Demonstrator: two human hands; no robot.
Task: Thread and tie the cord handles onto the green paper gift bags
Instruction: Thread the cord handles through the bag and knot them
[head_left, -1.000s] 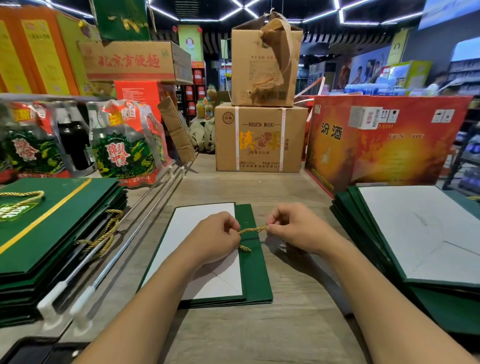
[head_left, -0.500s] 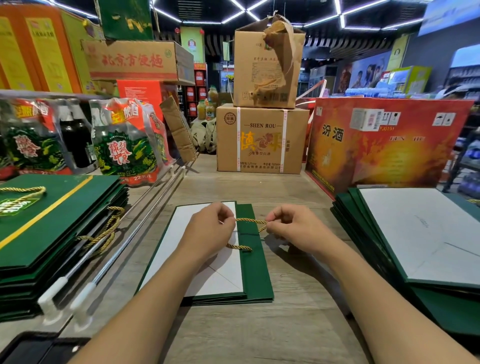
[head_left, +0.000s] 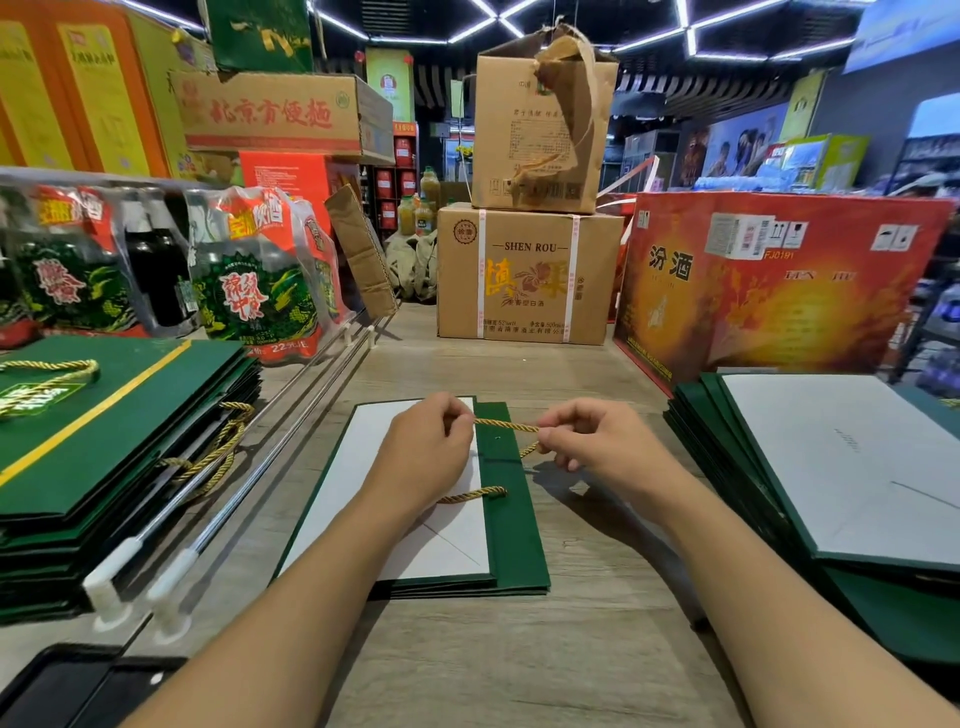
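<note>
1. The green gift bag (head_left: 514, 540) lay flat on the bench (head_left: 571, 654), under both hands.
2. The left hand (head_left: 423, 457) and the right hand (head_left: 610, 447) each had their fingers pinched on the gold cord (head_left: 506, 426), held taut between them.
3. The step seemed to be knotting a threaded end. Next, the knot probably needed drawing snug against the bag's hole.

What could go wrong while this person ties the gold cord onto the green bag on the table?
1. The gold cord is stretched between the left hand and the right hand; a hard tug might tear the green bag where the cord enters its flap.
2. Both hands only pinch the cord, so it could slip free before a knot holds.
</note>
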